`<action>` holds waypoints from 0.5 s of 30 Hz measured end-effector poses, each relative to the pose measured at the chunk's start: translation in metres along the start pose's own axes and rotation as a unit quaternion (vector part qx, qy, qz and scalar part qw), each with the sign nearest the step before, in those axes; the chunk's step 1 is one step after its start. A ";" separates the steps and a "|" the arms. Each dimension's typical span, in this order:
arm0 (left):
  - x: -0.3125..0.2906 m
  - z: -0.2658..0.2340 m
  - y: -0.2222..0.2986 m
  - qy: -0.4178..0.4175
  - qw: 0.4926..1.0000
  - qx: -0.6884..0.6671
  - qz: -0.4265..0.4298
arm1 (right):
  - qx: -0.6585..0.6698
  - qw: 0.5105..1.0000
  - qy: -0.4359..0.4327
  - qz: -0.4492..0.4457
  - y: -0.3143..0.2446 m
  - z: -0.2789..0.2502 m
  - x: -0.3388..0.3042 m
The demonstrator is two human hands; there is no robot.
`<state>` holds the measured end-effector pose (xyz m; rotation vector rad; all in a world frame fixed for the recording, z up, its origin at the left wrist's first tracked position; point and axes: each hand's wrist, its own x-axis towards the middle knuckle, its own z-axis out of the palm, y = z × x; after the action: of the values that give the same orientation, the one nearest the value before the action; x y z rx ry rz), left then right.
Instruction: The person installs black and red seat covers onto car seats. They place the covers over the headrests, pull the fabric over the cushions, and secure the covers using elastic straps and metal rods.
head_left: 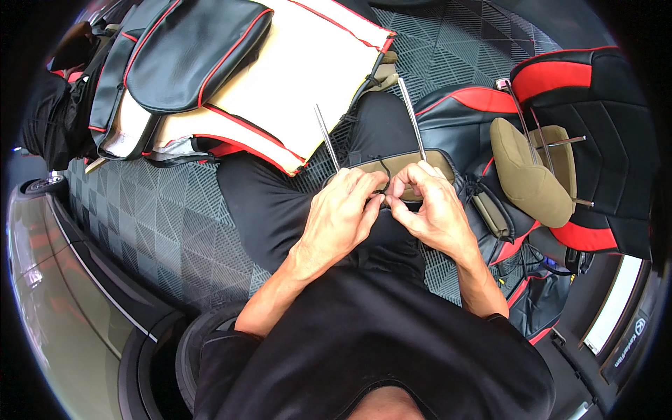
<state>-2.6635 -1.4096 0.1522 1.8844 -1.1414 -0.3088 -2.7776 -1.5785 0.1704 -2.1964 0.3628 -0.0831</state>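
Working over a tan fabric headrest [402, 162], lying in the lap between black-trousered legs [259, 203], with a dark rim of covering at its edge and two straight, shiny metal posts [411, 119] standing up from it. Pinching a thin black cord [387, 171], crossing the tan face, between the bent fingers of the left hand [343, 203] and those of the right hand [434, 203], bringing both sets of fingertips almost together and hiding the run of the cord's ends.

Judging the cord to be limp, light and perhaps a little slippery, so calling for a close fingertip pinch right beside the crossing. Judging the headrest to be light for its bulk, giving softly at the padding but being stiff at the posts; offering a firm though smooth hold there, a softer one at the padded sides, and hardly seeming fragile.

Looking outward, finding to the right a bare tan headrest with metal posts [528, 175] resting against a black-and-red padded seat cover [595, 140]; at upper left, a rounded black cover with red piping [199, 56] lying on a pale yellow, red-edged panel [308, 91]; beneath, grey patterned floor tiles [182, 217].
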 end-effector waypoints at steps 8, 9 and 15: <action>-0.003 -0.002 -0.005 -0.020 1.000 0.005 0.016 | -0.017 1.000 0.002 0.018 -0.001 0.001 -0.002; -0.002 -0.003 -0.006 -0.022 1.000 0.003 0.019 | -0.007 1.000 0.007 0.016 -0.001 0.001 -0.002; 0.002 -0.007 -0.008 -0.055 0.998 -0.018 0.017 | 0.014 1.000 0.011 0.005 -0.001 0.001 -0.003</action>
<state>-2.6539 -1.4055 0.1506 1.8332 -1.2324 -0.4168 -2.7797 -1.5765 0.1704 -2.1664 0.3834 -0.1054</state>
